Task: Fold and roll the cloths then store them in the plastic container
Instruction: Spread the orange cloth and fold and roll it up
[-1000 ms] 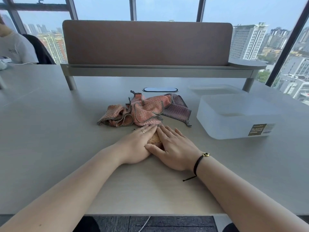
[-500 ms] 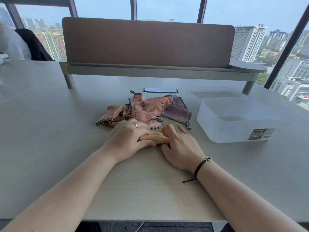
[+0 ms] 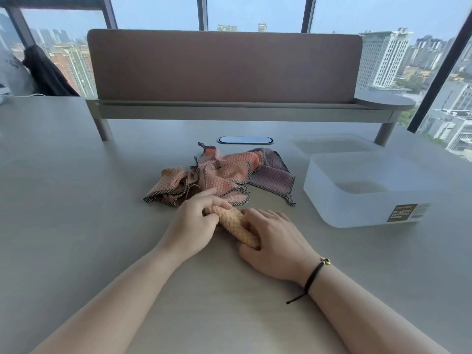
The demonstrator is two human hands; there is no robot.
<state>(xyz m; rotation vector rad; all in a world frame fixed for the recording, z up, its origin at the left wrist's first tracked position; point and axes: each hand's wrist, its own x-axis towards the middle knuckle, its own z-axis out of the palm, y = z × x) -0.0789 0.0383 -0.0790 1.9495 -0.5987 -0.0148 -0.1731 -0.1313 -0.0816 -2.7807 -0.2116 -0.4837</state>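
Fingers of left hand (image 3: 192, 224) and right hand (image 3: 272, 241) wrap rolled cloth (image 3: 236, 225).

We see both hands on a rolled orange cloth (image 3: 236, 223) lying slantwise on the grey table (image 3: 63, 226). The left hand (image 3: 194, 226) curls its fingers round the roll's far end; the right hand (image 3: 274, 241) grips its near end, a black cord bracelet (image 3: 314, 274) on that wrist. Just beyond lies a heap of crumpled cloths (image 3: 219, 175), pink and purple with checked edging. To the right stands a translucent plastic container (image 3: 367, 192), seemingly with nothing inside, and behind it what may be its lid (image 3: 332, 144). A brown desk divider (image 3: 224, 65) crosses the back.
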